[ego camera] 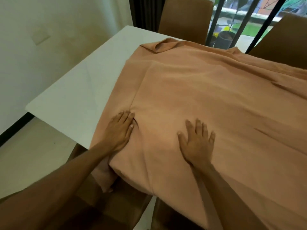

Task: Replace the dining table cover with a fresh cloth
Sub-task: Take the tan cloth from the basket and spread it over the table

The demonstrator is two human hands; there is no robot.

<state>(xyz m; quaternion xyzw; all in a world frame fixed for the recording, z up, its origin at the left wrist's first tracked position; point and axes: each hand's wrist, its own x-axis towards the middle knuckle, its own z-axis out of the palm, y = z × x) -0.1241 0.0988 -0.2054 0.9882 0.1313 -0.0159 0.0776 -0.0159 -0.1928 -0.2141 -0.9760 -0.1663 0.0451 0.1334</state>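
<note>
A peach-orange cloth (207,97) lies folded in layers over most of the white dining table (79,90), hanging off the near edge. The table's left part is bare. My left hand (119,130) rests flat on the cloth near the corner of its upper layer, fingers close together with the fingertips at a crease. To its right, my right hand (197,141) presses flat on the cloth with fingers spread. Neither hand grips the fabric. The cloth's far left corner (159,45) is folded over on itself.
Two brown chairs (186,19) (285,40) stand at the far side of the table. A third brown chair (116,206) is under the near edge below my arms. A cream wall lies left; a window with dark bars and potted plants (226,37) is behind.
</note>
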